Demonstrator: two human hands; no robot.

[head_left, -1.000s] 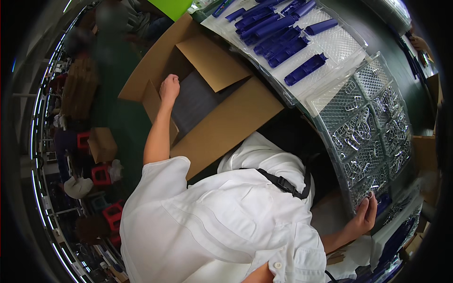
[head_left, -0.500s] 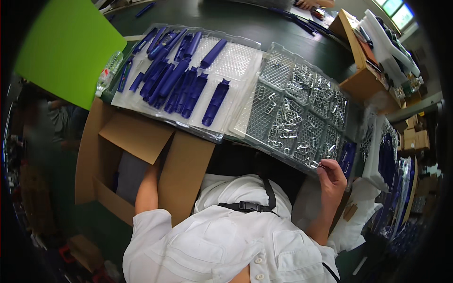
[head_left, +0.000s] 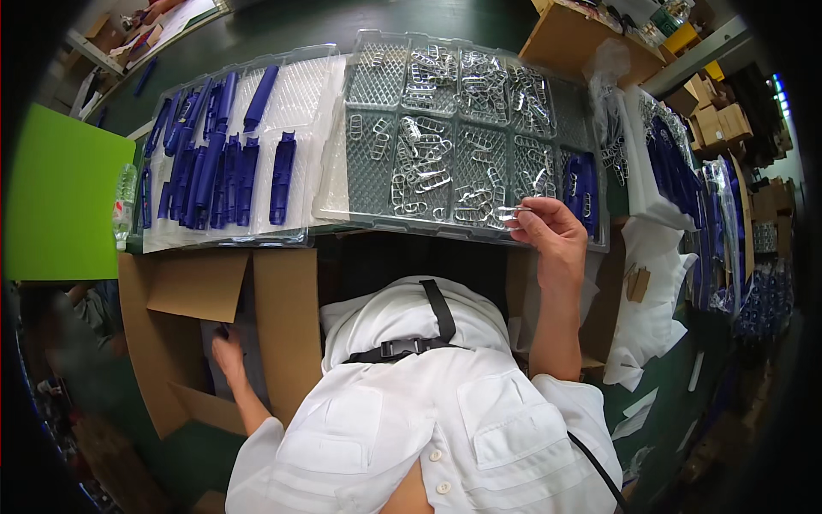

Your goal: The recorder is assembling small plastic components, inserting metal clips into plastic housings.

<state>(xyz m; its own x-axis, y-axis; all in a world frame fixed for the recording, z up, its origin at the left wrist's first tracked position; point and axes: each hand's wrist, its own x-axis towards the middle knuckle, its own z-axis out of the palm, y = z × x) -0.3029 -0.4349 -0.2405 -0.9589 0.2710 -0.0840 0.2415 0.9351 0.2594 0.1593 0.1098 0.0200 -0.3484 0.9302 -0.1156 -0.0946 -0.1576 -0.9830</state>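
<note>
My right hand (head_left: 555,230) is raised over the front of a clear compartment tray (head_left: 462,230), with thumb and fingers pinching a shiny metal wire loop (head_left: 512,211). Several similar loops (head_left: 421,171) lie loose in the tray's compartments. At the lower left, my left hand (head_left: 228,355) is down inside an open cardboard box (head_left: 287,338). Its fingers look curled around something small and dark, too unclear to name. Beneath that hand is a greyish sheet or lining in the box.
Another clear tray (head_left: 295,240) to the left holds several dark blue plastic shells (head_left: 281,180) on white sheeting. More blue pieces (head_left: 580,193) fill the right compartment. A green panel (head_left: 64,197) and a plastic bottle (head_left: 125,201) stand at the left, white wrapping (head_left: 646,308) at the right.
My view has swung to the right. The left hand, partly hidden by a box flap before, now shows inside the box. My right hand has lifted the metal wire loop into clearer sight.
</note>
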